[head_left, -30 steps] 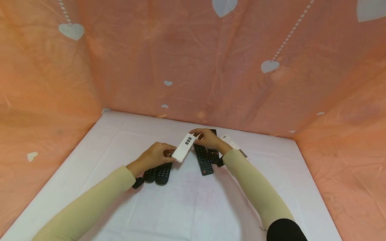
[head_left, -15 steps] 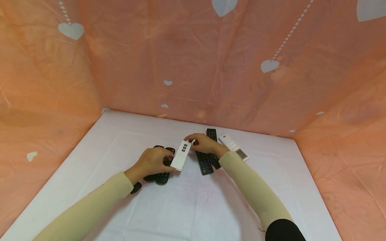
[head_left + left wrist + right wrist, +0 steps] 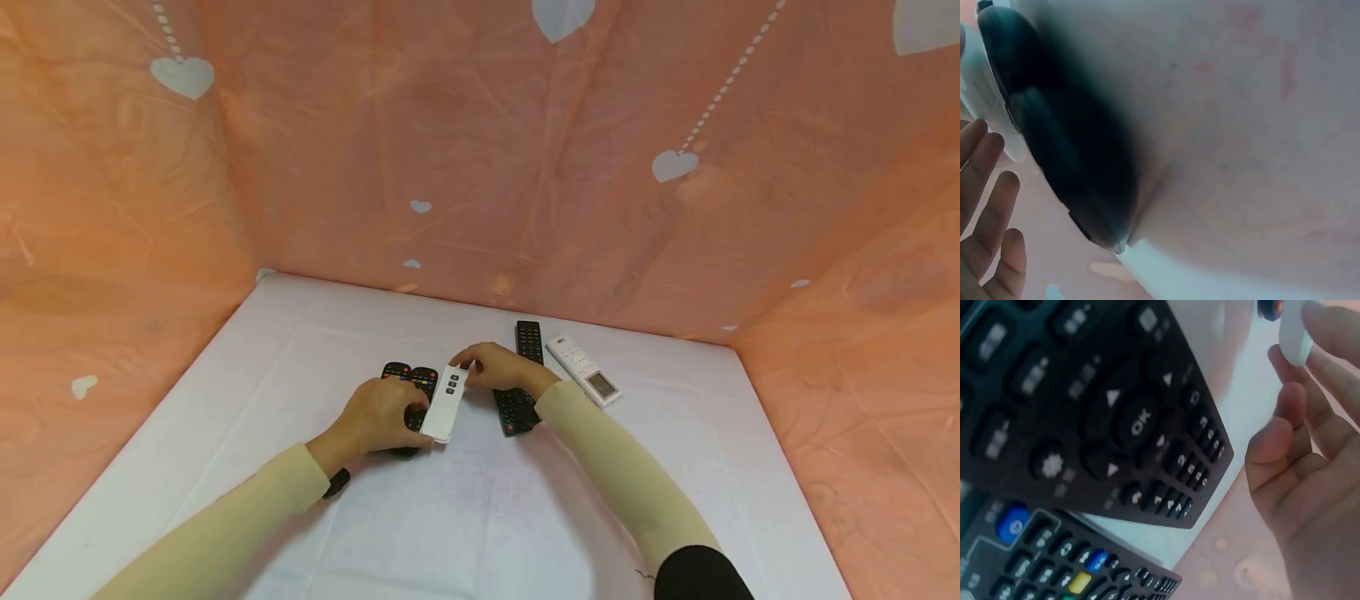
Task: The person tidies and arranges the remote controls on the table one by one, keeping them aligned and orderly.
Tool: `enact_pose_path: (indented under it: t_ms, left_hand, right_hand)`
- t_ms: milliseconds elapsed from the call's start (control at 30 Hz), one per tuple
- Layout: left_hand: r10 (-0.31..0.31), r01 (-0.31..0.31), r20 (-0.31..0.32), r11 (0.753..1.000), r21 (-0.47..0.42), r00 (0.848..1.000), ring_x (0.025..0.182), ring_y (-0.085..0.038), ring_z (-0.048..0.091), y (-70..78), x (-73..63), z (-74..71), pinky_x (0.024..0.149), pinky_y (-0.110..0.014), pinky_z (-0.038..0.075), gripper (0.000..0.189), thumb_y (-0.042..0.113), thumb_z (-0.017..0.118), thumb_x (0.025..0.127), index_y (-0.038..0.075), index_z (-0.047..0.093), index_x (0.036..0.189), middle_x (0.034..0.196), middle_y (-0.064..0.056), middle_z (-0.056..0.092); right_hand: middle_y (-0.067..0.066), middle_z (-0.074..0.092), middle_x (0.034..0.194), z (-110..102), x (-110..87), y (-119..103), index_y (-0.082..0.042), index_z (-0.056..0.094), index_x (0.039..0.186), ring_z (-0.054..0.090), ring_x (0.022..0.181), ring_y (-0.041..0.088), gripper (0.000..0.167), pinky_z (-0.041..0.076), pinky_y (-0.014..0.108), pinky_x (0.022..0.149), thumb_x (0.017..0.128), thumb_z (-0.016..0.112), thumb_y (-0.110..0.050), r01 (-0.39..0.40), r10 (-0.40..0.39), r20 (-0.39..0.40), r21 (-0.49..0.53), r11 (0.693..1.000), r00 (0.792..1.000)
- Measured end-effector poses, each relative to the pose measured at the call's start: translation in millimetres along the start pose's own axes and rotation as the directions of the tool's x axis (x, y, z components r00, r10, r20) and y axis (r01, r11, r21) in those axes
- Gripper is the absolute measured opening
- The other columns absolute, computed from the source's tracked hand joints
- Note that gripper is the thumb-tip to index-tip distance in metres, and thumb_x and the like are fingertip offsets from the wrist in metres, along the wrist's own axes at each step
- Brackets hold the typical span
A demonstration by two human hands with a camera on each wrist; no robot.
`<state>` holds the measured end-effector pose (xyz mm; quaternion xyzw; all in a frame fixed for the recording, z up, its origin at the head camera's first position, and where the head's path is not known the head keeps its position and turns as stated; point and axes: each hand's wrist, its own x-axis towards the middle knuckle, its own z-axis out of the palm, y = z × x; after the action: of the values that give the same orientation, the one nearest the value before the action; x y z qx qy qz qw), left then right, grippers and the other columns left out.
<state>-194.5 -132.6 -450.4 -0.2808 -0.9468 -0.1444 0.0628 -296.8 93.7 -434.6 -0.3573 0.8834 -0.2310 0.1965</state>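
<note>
A slim white remote control (image 3: pixel 446 412) with three dark buttons slants between both hands in the head view. My left hand (image 3: pixel 377 414) pinches its lower left end, thumb at the near corner. At the far end, my right hand (image 3: pixel 497 367) holds the edge between thumb and fingers. Two black remotes (image 3: pixel 425 377) lie side by side, partly covered by the left hand and just left of the white one. Their dark rounded ends (image 3: pixel 1079 150) fill much of the left wrist view. In the right wrist view, fingers (image 3: pixel 1272 437) curl near the white remote's end (image 3: pixel 1297 337).
Right of the hands, two more black remotes (image 3: pixel 529 340) lie on the white-covered table (image 3: pixel 480 533), partly hidden by the right hand and wrist. Beside them lies a white remote with a small screen (image 3: pixel 585 371). Orange cloth walls (image 3: pixel 480 167) enclose the table's back and sides.
Both hands have brought the white remote nearer and slightly left, turning it more upright in the view. It now lies along the right side of the left-hand black remotes, whose far ends show.
</note>
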Motion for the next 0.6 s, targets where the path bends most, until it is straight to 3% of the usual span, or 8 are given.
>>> enact_pose_path:
  t_ms: [267, 600]
  left_hand:
    - [0.065, -0.063, -0.022, 0.994, 0.085, 0.998, 0.079, -0.013, 0.061, 1.6, -1.9, 4.0, 0.076, -0.037, 0.048, 0.046, 0.064, 0.081, 0.056, 0.024, 0.071, 0.078, 0.084, 0.009, 0.068]
    - [0.089, -0.087, -0.007, 0.985, 0.148, 0.996, 0.081, -0.015, 0.058, 3.4, -1.1, 10.6, 0.070, -0.034, 0.041, 0.051, 0.067, 0.078, 0.055, 0.023, 0.071, 0.080, 0.085, 0.006, 0.067]
  right_hand:
    - [0.010, 0.067, 0.118, 5.2, 5.6, -4.3, -0.009, 0.065, 0.124, 0.060, 0.096, 0.016, 0.039, 0.049, 0.027, 0.082, 0.085, 0.069, -0.006, -0.018, 0.018, 0.028, -0.019, 1.000, 0.999]
    - [0.009, 0.068, 0.113, 11.6, 12.0, -5.4, -0.010, 0.066, 0.122, 0.061, 0.093, 0.015, 0.038, 0.050, 0.025, 0.078, 0.084, 0.071, -0.006, -0.040, 0.043, 0.063, -0.050, 0.998, 0.997]
